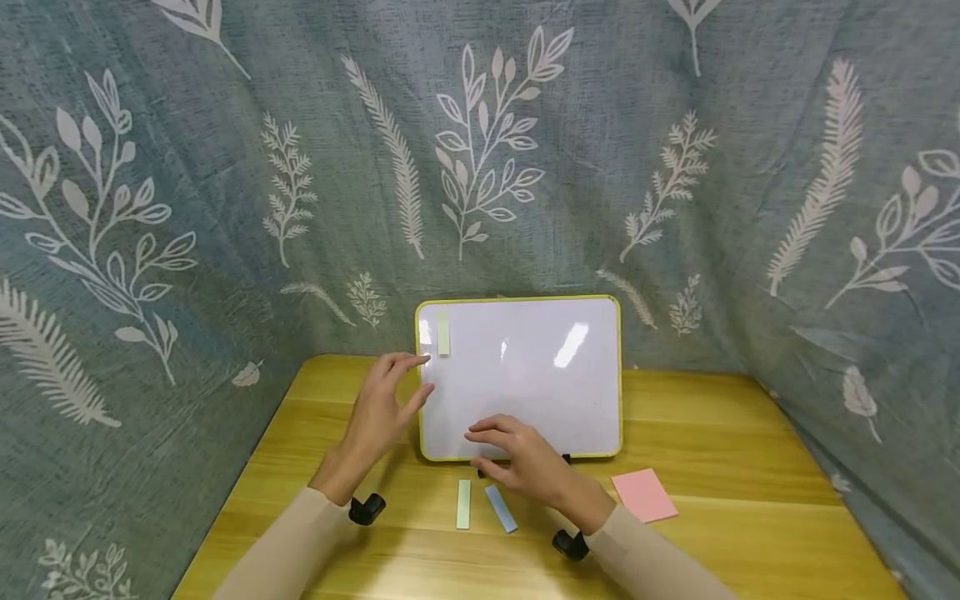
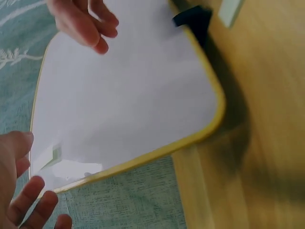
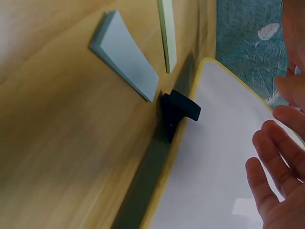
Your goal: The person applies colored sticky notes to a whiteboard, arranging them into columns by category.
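Observation:
A whiteboard [image 1: 525,375] with a yellow frame stands tilted back on the table, propped on black feet [image 3: 178,109]. Near its top left corner sticks a pale green sticky strip [image 1: 443,333]. My left hand [image 1: 381,408] hovers at the board's left edge, just below that strip, fingers loosely bent with nothing between them. In front of the lower part of the board is my right hand [image 1: 521,458], its fingers relaxed and apart from the thumb, holding nothing. Below it lie a pad of light green strips [image 1: 463,504] and a pad of blue strips [image 1: 501,509].
A pink square sticky note pad [image 1: 645,495] lies on the wooden table [image 1: 720,450] to the right of the right hand. A blue-green curtain [image 1: 540,242] with white leaf prints hangs behind the board and along both sides.

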Demonstrator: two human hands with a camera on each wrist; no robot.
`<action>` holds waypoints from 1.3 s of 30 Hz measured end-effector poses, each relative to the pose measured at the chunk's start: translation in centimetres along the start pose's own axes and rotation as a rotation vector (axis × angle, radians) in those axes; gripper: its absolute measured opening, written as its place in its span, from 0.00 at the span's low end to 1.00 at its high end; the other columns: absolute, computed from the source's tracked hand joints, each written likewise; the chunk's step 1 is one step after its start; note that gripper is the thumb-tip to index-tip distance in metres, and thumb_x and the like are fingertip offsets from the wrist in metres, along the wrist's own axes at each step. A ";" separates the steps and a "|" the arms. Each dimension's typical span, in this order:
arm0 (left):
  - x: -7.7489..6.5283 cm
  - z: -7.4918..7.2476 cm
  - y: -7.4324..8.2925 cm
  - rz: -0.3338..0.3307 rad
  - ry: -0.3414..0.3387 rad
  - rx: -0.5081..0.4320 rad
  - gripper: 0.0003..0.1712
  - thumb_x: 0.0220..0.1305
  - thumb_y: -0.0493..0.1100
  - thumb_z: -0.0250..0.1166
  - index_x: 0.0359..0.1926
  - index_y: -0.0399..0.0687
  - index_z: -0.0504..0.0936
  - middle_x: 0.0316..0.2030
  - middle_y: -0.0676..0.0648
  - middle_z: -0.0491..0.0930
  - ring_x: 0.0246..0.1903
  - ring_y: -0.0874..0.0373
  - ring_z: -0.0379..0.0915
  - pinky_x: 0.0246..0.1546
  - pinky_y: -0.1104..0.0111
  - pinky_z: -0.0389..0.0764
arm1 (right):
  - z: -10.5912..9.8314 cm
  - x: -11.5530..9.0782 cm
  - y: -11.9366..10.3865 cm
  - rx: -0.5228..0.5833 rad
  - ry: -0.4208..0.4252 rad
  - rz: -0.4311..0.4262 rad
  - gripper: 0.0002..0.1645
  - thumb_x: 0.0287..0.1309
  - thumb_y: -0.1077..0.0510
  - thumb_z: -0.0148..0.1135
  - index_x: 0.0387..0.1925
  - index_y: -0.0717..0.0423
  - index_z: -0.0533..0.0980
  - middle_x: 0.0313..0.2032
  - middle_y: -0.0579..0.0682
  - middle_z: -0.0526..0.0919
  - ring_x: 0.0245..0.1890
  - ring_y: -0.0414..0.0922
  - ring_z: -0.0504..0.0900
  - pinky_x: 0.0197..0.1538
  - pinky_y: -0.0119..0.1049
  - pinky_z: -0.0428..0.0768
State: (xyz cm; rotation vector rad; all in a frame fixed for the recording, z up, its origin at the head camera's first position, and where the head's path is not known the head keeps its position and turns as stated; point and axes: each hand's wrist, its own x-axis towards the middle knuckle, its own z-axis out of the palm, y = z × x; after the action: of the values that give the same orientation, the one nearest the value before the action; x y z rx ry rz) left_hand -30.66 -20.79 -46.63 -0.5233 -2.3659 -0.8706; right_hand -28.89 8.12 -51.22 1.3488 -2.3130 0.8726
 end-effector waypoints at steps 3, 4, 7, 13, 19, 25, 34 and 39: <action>-1.1 0.0 0.3 0.039 -0.033 -0.009 0.25 0.77 0.42 0.81 0.71 0.49 0.89 0.61 0.41 0.85 0.62 0.42 0.85 0.65 0.45 0.90 | 0.2 -0.2 -0.2 0.001 -0.038 -0.004 0.24 0.72 0.60 0.83 0.64 0.64 0.90 0.63 0.60 0.92 0.64 0.55 0.93 0.64 0.45 0.95; -1.5 0.0 0.4 0.054 -0.045 -0.011 0.25 0.77 0.42 0.81 0.70 0.49 0.89 0.61 0.41 0.85 0.62 0.43 0.85 0.64 0.46 0.90 | 0.3 -0.3 -0.3 0.000 -0.050 -0.005 0.24 0.72 0.59 0.83 0.64 0.64 0.90 0.63 0.60 0.92 0.64 0.55 0.93 0.64 0.45 0.95; -2.5 0.2 0.6 0.093 -0.082 -0.018 0.24 0.76 0.42 0.81 0.69 0.50 0.90 0.59 0.44 0.87 0.60 0.46 0.87 0.61 0.49 0.92 | 0.5 -0.4 -0.5 -0.013 -0.079 -0.002 0.23 0.74 0.58 0.82 0.64 0.63 0.90 0.63 0.58 0.91 0.63 0.54 0.93 0.64 0.44 0.94; -4.0 0.8 0.8 0.144 -0.168 -0.023 0.19 0.76 0.42 0.81 0.64 0.48 0.92 0.56 0.47 0.89 0.52 0.49 0.88 0.50 0.57 0.93 | 0.9 -0.5 -0.9 -0.031 -0.137 0.029 0.22 0.76 0.54 0.81 0.63 0.62 0.90 0.62 0.55 0.92 0.63 0.52 0.92 0.65 0.45 0.94; -5.3 1.4 0.7 0.131 -0.287 -0.051 0.16 0.77 0.42 0.81 0.61 0.48 0.93 0.53 0.47 0.91 0.48 0.49 0.90 0.47 0.56 0.95 | 1.1 -0.6 -1.2 -0.030 -0.242 0.053 0.22 0.77 0.52 0.81 0.63 0.62 0.91 0.61 0.53 0.92 0.58 0.49 0.93 0.62 0.38 0.93; -6.4 1.7 0.2 0.146 -0.416 -0.082 0.15 0.80 0.44 0.78 0.61 0.47 0.93 0.53 0.46 0.92 0.48 0.49 0.92 0.49 0.56 0.96 | 1.3 -0.9 -1.1 -0.030 -0.325 0.078 0.22 0.77 0.49 0.81 0.61 0.59 0.92 0.59 0.51 0.92 0.56 0.48 0.93 0.61 0.35 0.93; -7.6 2.4 0.0 0.076 -0.568 -0.024 0.14 0.81 0.49 0.77 0.61 0.51 0.93 0.56 0.52 0.91 0.56 0.55 0.91 0.62 0.56 0.93 | 1.8 -1.4 -1.2 -0.081 -0.368 0.095 0.25 0.77 0.44 0.80 0.62 0.58 0.92 0.61 0.49 0.92 0.61 0.47 0.92 0.66 0.39 0.92; -8.1 2.7 0.0 0.044 -0.630 -0.018 0.12 0.82 0.50 0.77 0.58 0.53 0.93 0.55 0.52 0.91 0.53 0.56 0.89 0.59 0.59 0.91 | 2.2 -1.6 -1.3 -0.079 -0.362 0.085 0.24 0.75 0.43 0.82 0.59 0.58 0.93 0.59 0.49 0.93 0.60 0.46 0.93 0.65 0.38 0.92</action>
State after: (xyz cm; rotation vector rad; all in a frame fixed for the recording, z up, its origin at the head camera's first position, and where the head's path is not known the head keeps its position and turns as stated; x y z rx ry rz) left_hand -25.43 -20.26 -53.39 -0.9676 -2.8879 -0.7863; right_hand -26.93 7.28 -53.33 1.4857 -2.6609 0.5910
